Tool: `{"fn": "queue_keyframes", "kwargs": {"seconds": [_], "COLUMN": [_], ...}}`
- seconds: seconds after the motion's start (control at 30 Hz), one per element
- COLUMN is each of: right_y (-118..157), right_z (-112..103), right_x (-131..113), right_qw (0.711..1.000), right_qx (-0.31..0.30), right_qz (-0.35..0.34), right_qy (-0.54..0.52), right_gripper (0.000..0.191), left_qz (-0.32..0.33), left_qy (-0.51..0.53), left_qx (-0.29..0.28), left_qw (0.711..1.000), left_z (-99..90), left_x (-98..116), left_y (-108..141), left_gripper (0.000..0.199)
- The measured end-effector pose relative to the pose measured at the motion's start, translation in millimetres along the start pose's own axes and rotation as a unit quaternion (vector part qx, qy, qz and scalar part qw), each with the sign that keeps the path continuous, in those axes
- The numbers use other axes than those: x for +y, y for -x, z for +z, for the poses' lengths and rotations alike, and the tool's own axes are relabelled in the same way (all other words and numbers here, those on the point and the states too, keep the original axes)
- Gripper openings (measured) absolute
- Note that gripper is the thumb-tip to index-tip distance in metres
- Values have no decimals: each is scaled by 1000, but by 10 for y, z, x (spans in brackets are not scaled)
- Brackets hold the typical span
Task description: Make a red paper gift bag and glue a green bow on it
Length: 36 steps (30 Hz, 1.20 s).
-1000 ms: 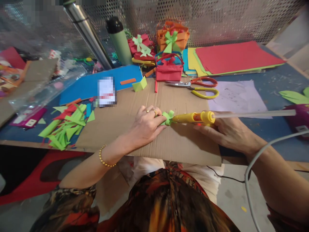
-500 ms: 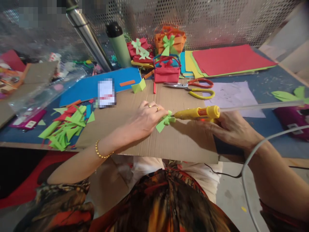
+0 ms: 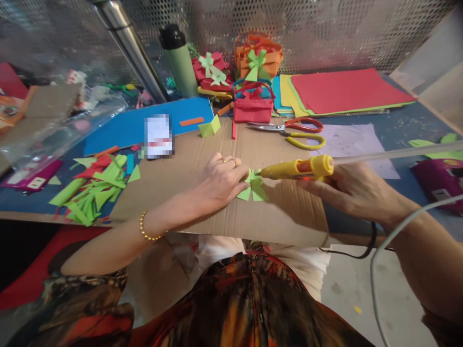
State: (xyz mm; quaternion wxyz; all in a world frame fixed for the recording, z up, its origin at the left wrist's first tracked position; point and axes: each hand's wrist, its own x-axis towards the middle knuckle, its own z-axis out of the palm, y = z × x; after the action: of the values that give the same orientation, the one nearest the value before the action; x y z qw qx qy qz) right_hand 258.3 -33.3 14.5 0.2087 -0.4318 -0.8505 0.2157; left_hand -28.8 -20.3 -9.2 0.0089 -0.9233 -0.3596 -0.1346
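My left hand [image 3: 224,178], with rings on its fingers, is closed on the edge of a light green paper bow [image 3: 257,189] lying over the cardboard. Two of the bow's tails point toward me, and its left part is hidden by my fingers. My right hand [image 3: 356,190] is wrapped around a yellow hot glue gun [image 3: 289,168], held almost level with its tip at the bow's upper right. A clear glue stick [image 3: 390,156] sticks out of the gun's back end. Whether the tip touches the paper I cannot tell.
Scissors [image 3: 306,126] lie on the cardboard [image 3: 173,180] beyond the glue gun. Behind them stand small red [image 3: 253,110] and orange [image 3: 271,60] paper bags. Green paper scraps [image 3: 104,188] are heaped at left. A grey cable [image 3: 378,255] loops past my right forearm.
The green bow has turned under my left hand, so two tails now spread toward me. The glue gun tip stays close beside it. The whole view has shifted slightly.
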Motion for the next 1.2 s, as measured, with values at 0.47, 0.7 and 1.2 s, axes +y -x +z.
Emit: {"fn": "queue_keyframes", "kwargs": {"seconds": [0.47,0.7,1.2], "right_y": [16,58,47], "right_z": [75,98,98], "right_x": [59,120,102], "right_qw": [999,1000,999], "right_qx": [-33,-15,-43], "right_qz": [25,27,26], "right_qy": [-21,-1,-16], "right_gripper": [46,47,48], "left_qz": [-29,-7,2], "left_qy": [153,110,101], "left_qx": [18,-9,-10], "left_qw": [988,994,995], "left_z": [-105,-22,15], "left_x": [-68,-80,-90], "left_y": [94,102,104], "left_gripper": [13,9,13]}}
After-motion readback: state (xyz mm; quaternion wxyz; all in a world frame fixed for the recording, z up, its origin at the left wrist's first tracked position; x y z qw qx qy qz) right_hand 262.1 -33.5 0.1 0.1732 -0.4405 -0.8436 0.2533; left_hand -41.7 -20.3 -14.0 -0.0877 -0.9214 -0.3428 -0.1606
